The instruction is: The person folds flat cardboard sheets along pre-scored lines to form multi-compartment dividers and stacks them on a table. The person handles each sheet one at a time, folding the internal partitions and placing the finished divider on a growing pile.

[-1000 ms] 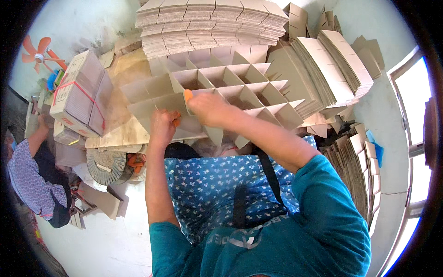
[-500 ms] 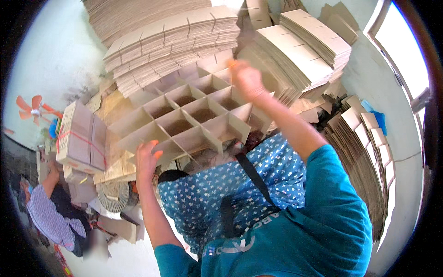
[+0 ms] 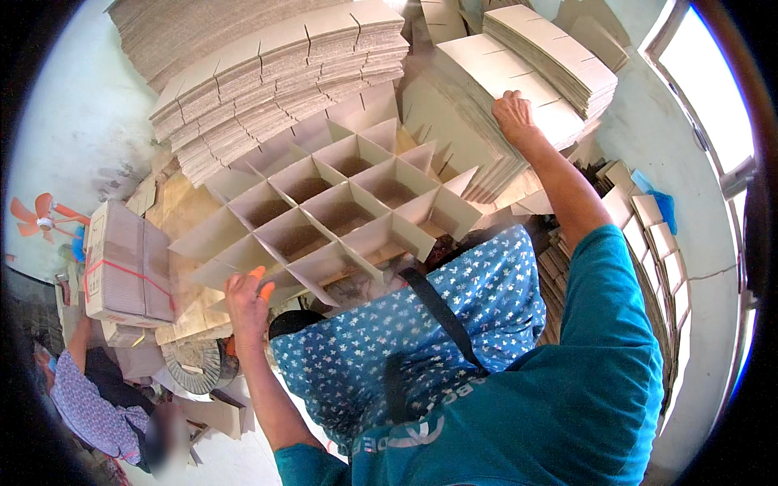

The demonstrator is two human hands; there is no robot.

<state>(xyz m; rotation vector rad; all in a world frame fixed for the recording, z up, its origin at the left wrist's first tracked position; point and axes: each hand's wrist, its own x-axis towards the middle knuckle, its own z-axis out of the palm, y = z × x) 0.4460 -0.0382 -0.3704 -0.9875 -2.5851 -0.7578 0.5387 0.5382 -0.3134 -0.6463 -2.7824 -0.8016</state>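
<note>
A cardboard divider grid (image 3: 324, 215) of interlocked slotted strips lies flat in front of me, its cells open upward. My left hand (image 3: 247, 301) grips the grid's near left corner, fingers curled over a strip end. My right hand (image 3: 516, 115) reaches far right and rests on a stack of slotted cardboard strips (image 3: 519, 81), fingers pressed onto the top sheets. I cannot tell whether it has a strip pinched. I wear a teal shirt and a blue patterned apron.
A tall pile of slotted strips (image 3: 284, 73) rises behind the grid. A strapped bundle of flat cardboard (image 3: 126, 263) sits at left, with an orange fan (image 3: 40, 217) beyond. Another person (image 3: 97, 397) crouches at lower left. More strip stacks (image 3: 648, 235) line the right wall under a window.
My right hand left the grid and stretched out to the strip stack at right. My left hand shifted onto the grid's near corner. The view tilted up and right.
</note>
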